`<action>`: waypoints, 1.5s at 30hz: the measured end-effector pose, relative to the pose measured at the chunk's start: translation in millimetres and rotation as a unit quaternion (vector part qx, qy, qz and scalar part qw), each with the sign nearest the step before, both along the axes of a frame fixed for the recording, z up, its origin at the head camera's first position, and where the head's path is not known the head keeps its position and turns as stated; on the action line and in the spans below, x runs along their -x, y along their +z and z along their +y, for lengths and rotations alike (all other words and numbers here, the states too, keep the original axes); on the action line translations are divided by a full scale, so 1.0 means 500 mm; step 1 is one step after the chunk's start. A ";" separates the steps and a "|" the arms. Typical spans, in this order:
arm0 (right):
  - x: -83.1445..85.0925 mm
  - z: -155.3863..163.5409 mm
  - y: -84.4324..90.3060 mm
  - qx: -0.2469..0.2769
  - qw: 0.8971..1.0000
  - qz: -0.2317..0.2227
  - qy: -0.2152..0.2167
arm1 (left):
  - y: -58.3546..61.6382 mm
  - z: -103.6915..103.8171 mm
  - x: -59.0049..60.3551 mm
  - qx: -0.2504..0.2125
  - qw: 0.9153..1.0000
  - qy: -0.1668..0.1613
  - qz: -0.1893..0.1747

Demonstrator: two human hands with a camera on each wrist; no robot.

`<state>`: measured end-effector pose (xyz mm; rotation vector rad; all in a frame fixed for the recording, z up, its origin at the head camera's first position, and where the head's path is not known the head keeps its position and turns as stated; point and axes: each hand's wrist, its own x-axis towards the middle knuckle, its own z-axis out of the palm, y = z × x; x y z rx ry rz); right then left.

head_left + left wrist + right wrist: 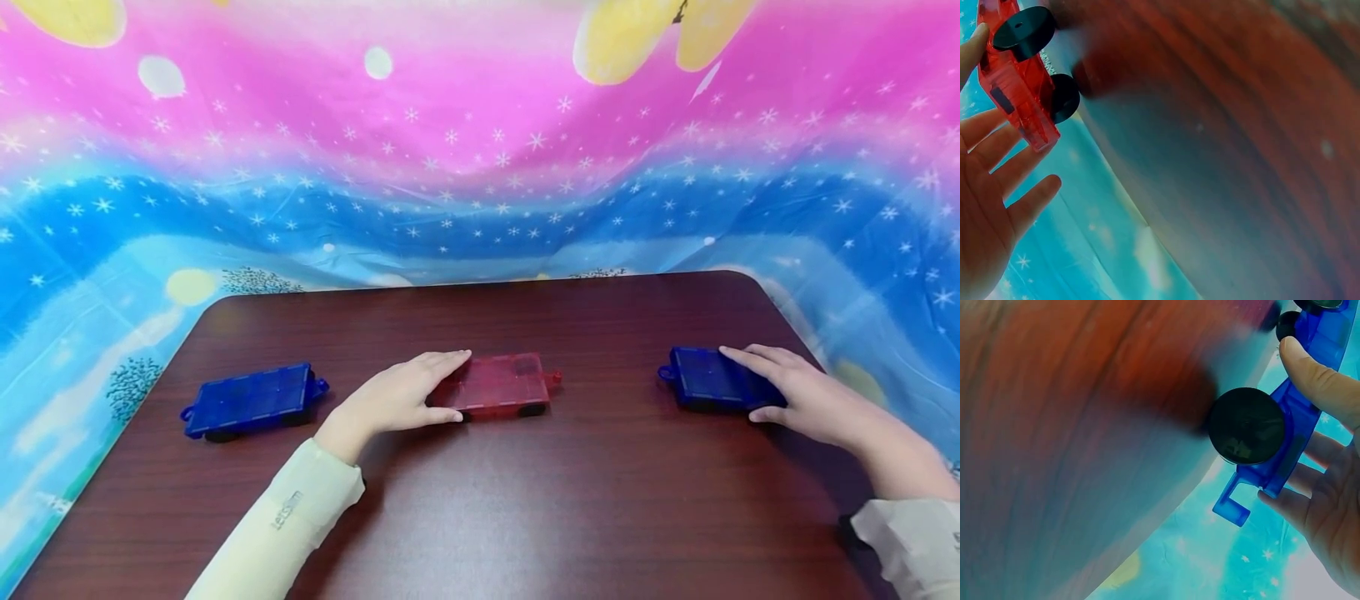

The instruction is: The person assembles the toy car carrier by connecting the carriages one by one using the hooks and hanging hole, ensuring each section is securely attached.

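In the middle of the table lies a translucent red toy car base (504, 383) with black wheels and a small hook at its right end. My left hand (405, 392) holds its left end, thumb on the near side and fingers on the far side; the left wrist view shows the thumb by a black wheel (1024, 32). Over at the right, my right hand (813, 400) grips the right end of a blue toy car base (716, 379) the same way. In the right wrist view, a big black wheel (1247, 425) and a blue hook (1231, 509) show beside that hand.
A second blue toy car base (251, 400) stands alone at the left of the dark brown table (585, 500). Behind the table hangs a pink and blue cloth (480, 167) with snowflakes. The table's right edge runs close to the right forearm.
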<state>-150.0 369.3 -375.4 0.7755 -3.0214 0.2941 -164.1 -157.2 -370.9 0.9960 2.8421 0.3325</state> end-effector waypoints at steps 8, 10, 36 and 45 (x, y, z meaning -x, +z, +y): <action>0.000 -0.013 0.007 -0.005 1.000 -0.010 0.001 | -0.003 -0.001 0.009 0.001 1.000 0.004 -0.020; 0.000 -0.015 0.008 -0.005 1.000 -0.015 0.000 | -0.003 -0.001 0.010 0.001 1.000 0.003 -0.024; -0.001 -0.071 0.030 -0.026 0.999 -0.037 -0.013 | 0.002 -0.001 0.011 -0.012 0.998 0.013 -0.060; 0.009 -0.105 0.033 -0.019 0.999 -0.038 0.000 | 0.000 -0.002 0.008 -0.011 0.998 0.025 -0.064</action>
